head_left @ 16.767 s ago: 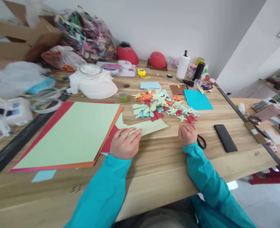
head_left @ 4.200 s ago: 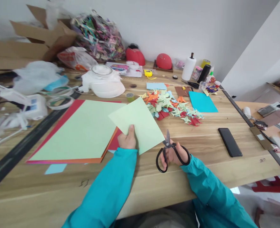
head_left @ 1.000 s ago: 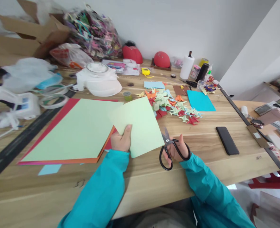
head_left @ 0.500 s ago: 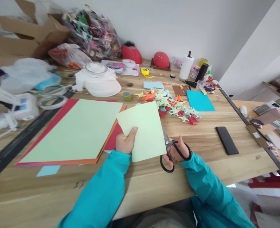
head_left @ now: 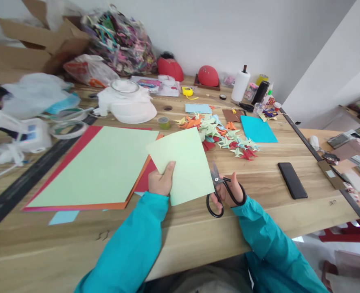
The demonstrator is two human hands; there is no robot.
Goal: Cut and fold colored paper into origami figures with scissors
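On the pale wooden table (head_left: pixel 198 244), the person's left hand (head_left: pixel 161 180) pinches a flat, four-cornered sheet of pale green paper (head_left: pixel 186 162), thumb on top, the other fingers hidden beneath. The sheet is held up, tilted, in front of the body. The right hand (head_left: pixel 229 191) is closed around black-looped metal scissors (head_left: pixel 217 180), its handles spread, the blades at the sheet's right edge; whether paper lies between them cannot be told. To trim neatly, I would keep the left thumb firm but clear of the blade line, hold the edge taut, and feed it deep toward the pivot for long, even strokes. A black rectangular phone (head_left: pixel 292 180) lies to the right; large green, orange and red paper sheets (head_left: pixel 97 167) lie stacked to the left. Just beyond the held sheet is a heap of small, pointed, multicoloured folded paper shapes (head_left: pixel 210 129), beside a bright blue paper square (head_left: pixel 258 129).
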